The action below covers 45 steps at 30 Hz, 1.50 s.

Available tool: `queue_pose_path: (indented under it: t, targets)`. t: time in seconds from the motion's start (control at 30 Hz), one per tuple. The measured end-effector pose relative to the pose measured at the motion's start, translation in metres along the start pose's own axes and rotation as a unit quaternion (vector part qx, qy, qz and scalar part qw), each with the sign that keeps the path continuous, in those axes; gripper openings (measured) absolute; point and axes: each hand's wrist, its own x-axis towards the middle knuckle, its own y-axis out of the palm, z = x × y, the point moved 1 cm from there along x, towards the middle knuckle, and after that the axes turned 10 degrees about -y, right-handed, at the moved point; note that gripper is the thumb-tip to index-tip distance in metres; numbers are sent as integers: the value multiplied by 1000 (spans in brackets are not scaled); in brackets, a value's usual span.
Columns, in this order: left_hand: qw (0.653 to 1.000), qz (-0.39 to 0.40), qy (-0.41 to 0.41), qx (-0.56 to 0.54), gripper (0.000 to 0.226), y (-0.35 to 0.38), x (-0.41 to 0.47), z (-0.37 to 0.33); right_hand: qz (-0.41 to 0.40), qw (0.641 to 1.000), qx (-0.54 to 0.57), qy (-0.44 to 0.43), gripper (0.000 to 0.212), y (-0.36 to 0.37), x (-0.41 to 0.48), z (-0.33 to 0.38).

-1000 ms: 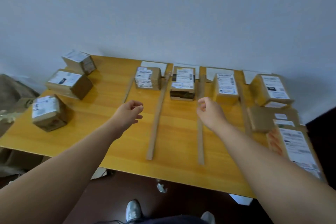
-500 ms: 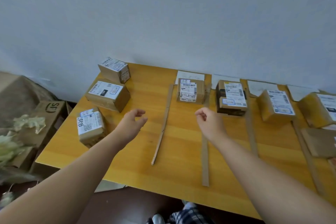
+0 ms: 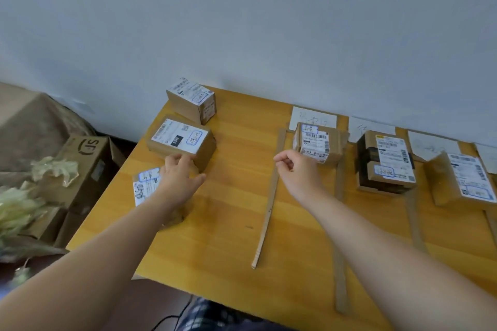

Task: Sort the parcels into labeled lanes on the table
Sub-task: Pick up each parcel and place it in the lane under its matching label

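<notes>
Fingers [image 3: 185,162] of the left hand [image 3: 178,180] are spreading over unsorted brown cardboard parcels.
Right hand [image 3: 298,169] is hovering loosely curled, empty, above the wooden table [image 3: 228,223].

Three brown parcels wait at the left end of my table [image 3: 231,196]: the far parcel [image 3: 192,99] by the wall, tilted on an edge; the middle parcel [image 3: 181,141] lying flat, white label up; the near parcel [image 3: 146,187], partly hidden under my forearm. Cardboard strips [image 3: 269,201] mark the lanes, each headed by a paper lane label [image 3: 313,117] at the wall. One lane holds a single labelled parcel [image 3: 317,145], the next a stack of two [image 3: 387,164], the third a tilted parcel [image 3: 462,181].
</notes>
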Motion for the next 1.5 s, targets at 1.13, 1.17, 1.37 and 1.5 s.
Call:
queue_pose_path:
  t: [1.13, 1.17, 1.37, 1.5]
  targets:
    - [904, 320, -82, -273, 72, 8, 92, -2, -42, 856, 398, 327, 35, 135, 40, -2]
    - [903, 319, -74, -279, 70, 6, 90, -5, -61, 851, 409, 323, 35, 134, 40, 0]
    - [905, 294, -1, -308, 58, -24, 84, -28, -113, 865, 414, 259, 31, 105, 47, 17]
    - [885, 330, 32, -327, 45, -42, 84, -42, -127, 880, 410, 204, 22, 83, 53, 30]
